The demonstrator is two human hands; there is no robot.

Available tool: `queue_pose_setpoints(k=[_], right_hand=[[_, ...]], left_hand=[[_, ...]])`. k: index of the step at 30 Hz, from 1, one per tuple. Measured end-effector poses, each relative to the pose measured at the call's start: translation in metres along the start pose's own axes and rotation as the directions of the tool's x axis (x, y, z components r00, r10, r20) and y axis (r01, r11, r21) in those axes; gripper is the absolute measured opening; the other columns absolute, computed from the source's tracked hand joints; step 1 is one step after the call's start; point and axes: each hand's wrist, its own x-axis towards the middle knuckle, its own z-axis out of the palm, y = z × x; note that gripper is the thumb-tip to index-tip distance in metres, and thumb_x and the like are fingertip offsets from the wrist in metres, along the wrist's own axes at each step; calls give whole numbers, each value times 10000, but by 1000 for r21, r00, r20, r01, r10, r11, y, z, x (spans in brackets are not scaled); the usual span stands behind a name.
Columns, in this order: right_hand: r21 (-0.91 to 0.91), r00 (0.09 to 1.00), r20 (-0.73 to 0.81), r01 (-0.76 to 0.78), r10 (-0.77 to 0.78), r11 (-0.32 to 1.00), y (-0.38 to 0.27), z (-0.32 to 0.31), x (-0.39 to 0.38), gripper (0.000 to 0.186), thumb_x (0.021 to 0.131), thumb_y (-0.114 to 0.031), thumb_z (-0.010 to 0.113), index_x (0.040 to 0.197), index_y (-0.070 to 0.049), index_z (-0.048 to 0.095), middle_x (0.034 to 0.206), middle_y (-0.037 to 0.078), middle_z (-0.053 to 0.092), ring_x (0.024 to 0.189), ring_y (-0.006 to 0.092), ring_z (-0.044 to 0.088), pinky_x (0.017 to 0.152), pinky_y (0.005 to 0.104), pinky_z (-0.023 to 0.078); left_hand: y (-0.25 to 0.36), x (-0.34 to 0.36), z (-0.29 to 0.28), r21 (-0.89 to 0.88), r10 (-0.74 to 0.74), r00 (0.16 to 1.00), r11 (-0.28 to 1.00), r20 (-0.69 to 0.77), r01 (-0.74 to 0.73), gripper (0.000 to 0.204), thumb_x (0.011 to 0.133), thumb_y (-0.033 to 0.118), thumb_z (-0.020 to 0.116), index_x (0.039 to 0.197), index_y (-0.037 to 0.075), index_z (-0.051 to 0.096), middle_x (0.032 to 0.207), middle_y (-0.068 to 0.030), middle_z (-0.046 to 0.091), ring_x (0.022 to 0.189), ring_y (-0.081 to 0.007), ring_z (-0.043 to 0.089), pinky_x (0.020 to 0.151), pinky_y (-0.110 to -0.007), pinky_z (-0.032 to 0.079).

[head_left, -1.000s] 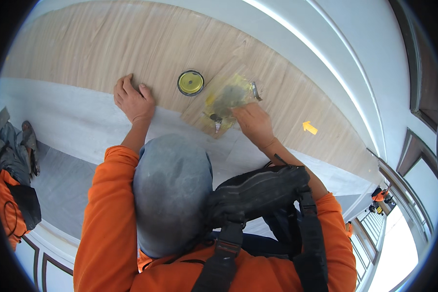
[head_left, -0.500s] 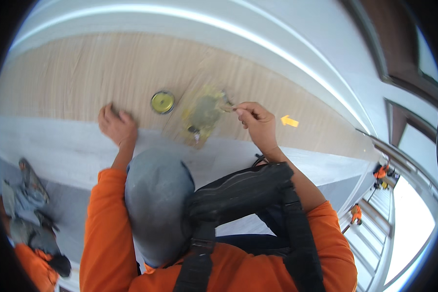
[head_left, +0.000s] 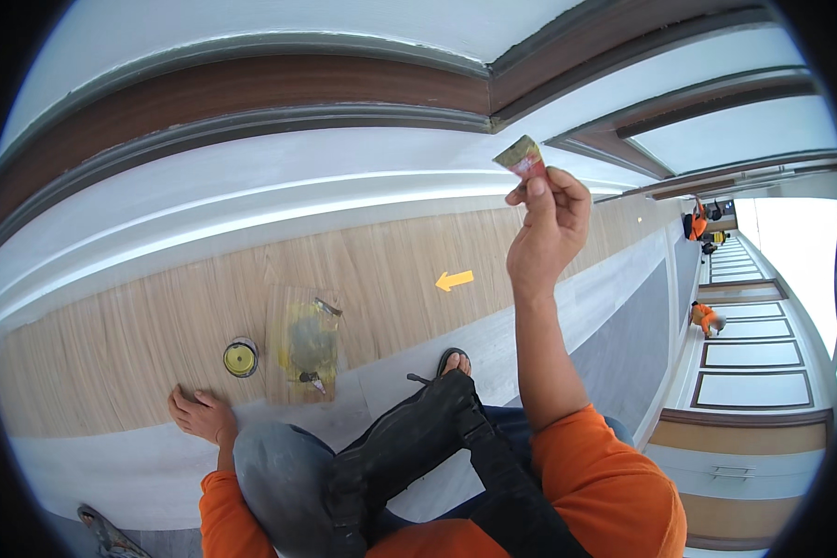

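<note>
My right hand (head_left: pixel 551 228) is raised off the floor, pinching a small flat spreader (head_left: pixel 524 158) with a red middle and a greenish-grey smear along its wide edge. My left hand (head_left: pixel 202 415) rests on the wood-look planks with its fingers apart, holding nothing. Near it stands a small round tin (head_left: pixel 241 357), its inside yellow-green. Right of the tin lies a wood-grain board (head_left: pixel 281 386) smeared with a greenish-grey paste (head_left: pixel 313 344). A dark narrow strip (head_left: pixel 328 307) lies at the paste's far edge, and a small dark-and-white piece (head_left: pixel 312 381) at its near edge.
A yellow arrow marker (head_left: pixel 454 280) is on the planks right of the board. A white skirting and wall with brown trim (head_left: pixel 344 79) run along the far side. My bent knee (head_left: pixel 279 474) is close to the board. Two people in orange (head_left: pixel 707 319) (head_left: pixel 697 221) are farther along the corridor.
My right hand has lifted from the paste board, carrying the spreader up and right towards the wall. My left hand stays on the planks. The view has swung to the right and up.
</note>
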Motion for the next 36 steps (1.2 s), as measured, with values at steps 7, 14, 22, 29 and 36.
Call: queue_pose_setpoints(k=[7,14,22,29,36], right_hand=[[-122,995,94,57,-46,991,9,-10,34,158,994,-52,700,1144,-3,701,975,70,714,793,115,653,714,256,557],[-103,989,145,-26,41,994,13,0,40,159,988,-61,711,1137,-7,708,934,57,713,778,106,648,685,245,554],[-171,989,19,146,-145,974,14,4,30,145,982,-38,711,1125,-9,709,929,47,707,792,90,639,692,237,550],[-234,989,113,117,-92,965,15,0,31,142,990,-36,704,1128,-6,709,946,41,707,814,77,626,716,220,525],[-268,985,120,156,-128,951,19,3,35,143,979,-51,726,1117,-15,714,947,27,710,808,73,625,726,216,515]], left_hand=[[-4,3,-2,0,15,1000,1000,-10,-15,483,1002,305,521,1450,125,493,1493,-109,474,1412,-325,413,1178,-504,310],[-3,5,-1,8,16,1000,1000,-16,-16,484,999,301,527,1448,122,495,1486,-109,477,1406,-325,418,1175,-500,313],[-1,4,-1,21,9,1000,1000,3,-9,487,999,298,525,1452,123,489,1495,-108,467,1409,-324,411,1175,-500,309],[-3,5,3,31,17,1000,999,-13,-16,491,1007,307,513,1463,126,480,1499,-106,462,1413,-320,406,1173,-498,311],[-1,4,0,31,4,1000,1000,7,-4,487,1008,307,515,1461,130,484,1503,-104,460,1419,-319,402,1177,-496,310]])
